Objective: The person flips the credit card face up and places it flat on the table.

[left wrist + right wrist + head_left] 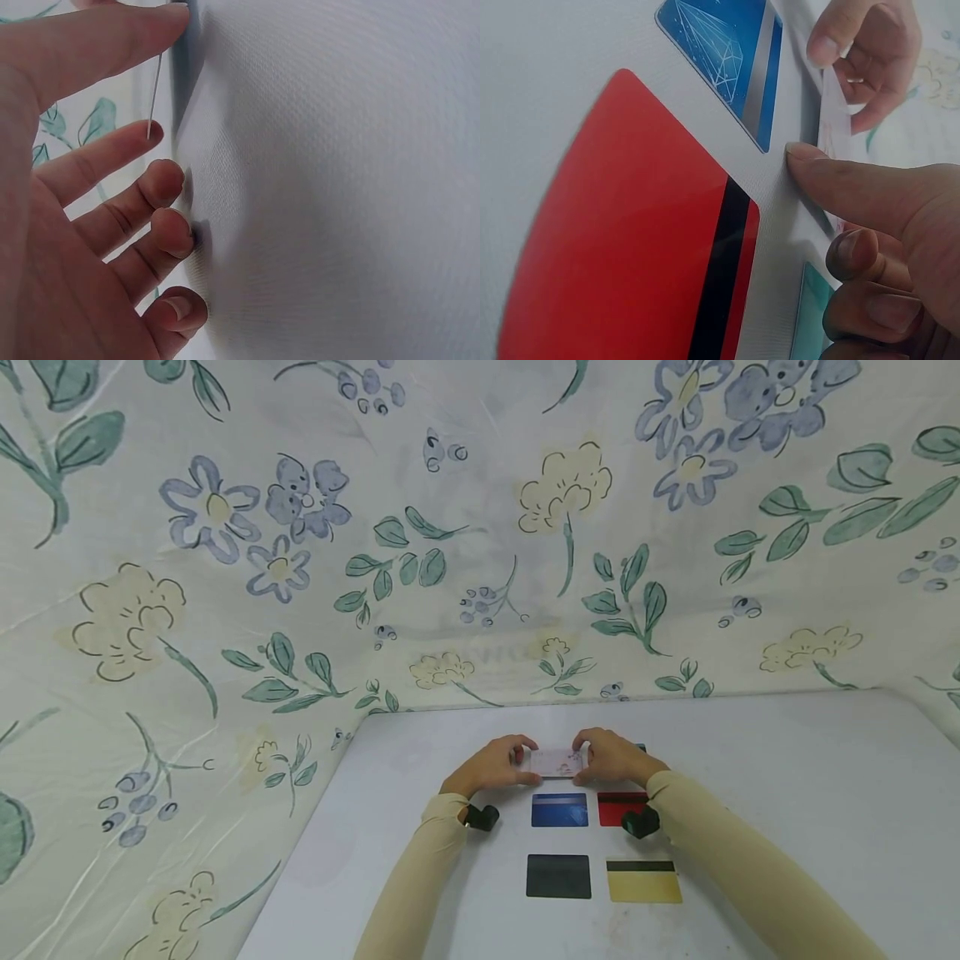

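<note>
**Left hand (493,763) and right hand (613,757) hold a pale card between them**

Both grips are narrow: the left hand pinches the left end of the pale card (555,763), the right hand its right end, with each thumb at the near edge. The ends lie partly behind the fingers, and the print is too small to read. In the left wrist view the card shows almost edge-on, as a thin line; whether any part of it touches the white table (360,860) I cannot tell.

Just nearer lie a blue card (559,811) and, to its right, a red card (617,807), whose near right part is covered by a black wrist camera (641,822). Nearest are a black card (558,877) and, right of it, a gold card (643,886). Beyond the right hand only a sliver of a teal card (641,747) shows; in the right wrist view it is cut off by the fingers and the frame.
</note>
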Available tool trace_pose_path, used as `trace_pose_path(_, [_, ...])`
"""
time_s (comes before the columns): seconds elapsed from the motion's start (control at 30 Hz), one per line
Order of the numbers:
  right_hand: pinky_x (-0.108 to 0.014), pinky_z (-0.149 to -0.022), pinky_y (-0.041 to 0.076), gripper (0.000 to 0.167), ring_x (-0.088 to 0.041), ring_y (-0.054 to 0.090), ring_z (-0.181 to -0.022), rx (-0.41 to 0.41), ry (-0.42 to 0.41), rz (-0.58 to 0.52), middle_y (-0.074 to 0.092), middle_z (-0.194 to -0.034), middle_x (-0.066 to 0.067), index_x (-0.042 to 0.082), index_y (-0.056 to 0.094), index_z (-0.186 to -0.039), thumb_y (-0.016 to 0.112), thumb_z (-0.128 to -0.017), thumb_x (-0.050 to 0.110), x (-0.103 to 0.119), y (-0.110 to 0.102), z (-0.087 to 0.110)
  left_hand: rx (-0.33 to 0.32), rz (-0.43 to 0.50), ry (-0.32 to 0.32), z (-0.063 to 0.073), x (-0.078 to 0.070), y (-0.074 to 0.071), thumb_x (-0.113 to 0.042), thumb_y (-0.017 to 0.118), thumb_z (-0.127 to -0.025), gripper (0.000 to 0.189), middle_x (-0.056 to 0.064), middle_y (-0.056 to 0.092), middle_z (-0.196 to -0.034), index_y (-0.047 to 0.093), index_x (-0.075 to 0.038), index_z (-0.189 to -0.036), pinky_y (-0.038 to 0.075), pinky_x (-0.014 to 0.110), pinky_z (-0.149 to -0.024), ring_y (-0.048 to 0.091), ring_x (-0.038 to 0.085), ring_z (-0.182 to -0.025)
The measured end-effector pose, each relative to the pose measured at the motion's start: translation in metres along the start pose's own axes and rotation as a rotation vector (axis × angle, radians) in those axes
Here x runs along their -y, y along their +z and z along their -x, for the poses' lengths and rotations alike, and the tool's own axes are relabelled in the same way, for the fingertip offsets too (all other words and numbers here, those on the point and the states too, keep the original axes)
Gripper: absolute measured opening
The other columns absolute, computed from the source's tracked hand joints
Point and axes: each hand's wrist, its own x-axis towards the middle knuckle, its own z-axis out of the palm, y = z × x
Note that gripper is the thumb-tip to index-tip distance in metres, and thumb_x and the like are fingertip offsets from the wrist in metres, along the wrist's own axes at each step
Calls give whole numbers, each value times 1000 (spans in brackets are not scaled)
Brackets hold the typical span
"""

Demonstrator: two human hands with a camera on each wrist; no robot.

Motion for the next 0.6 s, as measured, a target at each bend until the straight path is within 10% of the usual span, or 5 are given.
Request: trace_pose_path(0.6, [-34, -82, 55, 54, -21, 58, -89, 10, -8, 2, 62, -104, -9, 8, 64, -131, 86, -84, 24, 2, -1, 1, 8, -12, -17, 3, -1, 0, -38, 82, -85, 60, 4, 57, -106, 60, -15, -137, 44, 34, -83, 53, 19, -97])
